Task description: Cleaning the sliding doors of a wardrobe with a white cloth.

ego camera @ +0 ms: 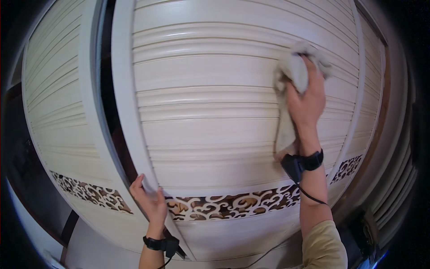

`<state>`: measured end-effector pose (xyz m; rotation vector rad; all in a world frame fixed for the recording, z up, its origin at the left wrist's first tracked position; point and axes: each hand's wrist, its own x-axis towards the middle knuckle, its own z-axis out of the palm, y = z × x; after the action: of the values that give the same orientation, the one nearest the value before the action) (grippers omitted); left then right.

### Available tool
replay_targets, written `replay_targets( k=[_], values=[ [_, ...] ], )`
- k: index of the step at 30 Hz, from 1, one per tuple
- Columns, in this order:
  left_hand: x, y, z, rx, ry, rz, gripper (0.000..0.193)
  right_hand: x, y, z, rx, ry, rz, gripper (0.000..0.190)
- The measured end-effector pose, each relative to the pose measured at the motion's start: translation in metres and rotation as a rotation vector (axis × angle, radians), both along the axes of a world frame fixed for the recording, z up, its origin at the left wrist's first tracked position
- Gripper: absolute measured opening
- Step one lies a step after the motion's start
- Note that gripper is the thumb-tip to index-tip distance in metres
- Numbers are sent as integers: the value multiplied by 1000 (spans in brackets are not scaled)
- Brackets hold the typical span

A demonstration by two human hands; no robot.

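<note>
A pale cloth [295,72] is bunched in my right hand [307,97], which presses it against the upper right of a cream wardrobe door [208,131] with horizontal grooves. One end of the cloth hangs down towards my wrist. My left hand [151,198] rests on the white upright edge frame [129,101] of the same door, fingers around its edge and thumb on its face. A band of scrollwork fretwork [235,205] crosses the door low down, near my left hand. Black straps with small boxes and cables sit on both wrists.
A dark gap [116,134] stands between this door and a matching door panel [60,84] on the left. Pale folded curtain fabric [394,188] hangs at the far right. A thin cable [265,254] runs low in front of the door. Light floor [90,242] shows at lower left.
</note>
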<state>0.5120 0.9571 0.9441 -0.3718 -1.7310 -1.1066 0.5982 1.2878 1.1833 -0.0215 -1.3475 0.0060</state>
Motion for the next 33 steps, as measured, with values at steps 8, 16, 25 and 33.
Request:
replay_targets(
  k=[8,16,25,33],
  values=[
    [3,-5,2,84,0,-128,74,-66,-192,16,298,-289,178,68],
    [10,-8,6,-58,-43,37,75,-53,-179,-38,374,-406,279,74],
    [6,-15,4,-98,-56,3,82,27,60,-66,-197,-56,-187,62],
    [3,-11,2,-64,-48,-43,78,62,87,-86,-737,-218,-308,54]
  ],
)
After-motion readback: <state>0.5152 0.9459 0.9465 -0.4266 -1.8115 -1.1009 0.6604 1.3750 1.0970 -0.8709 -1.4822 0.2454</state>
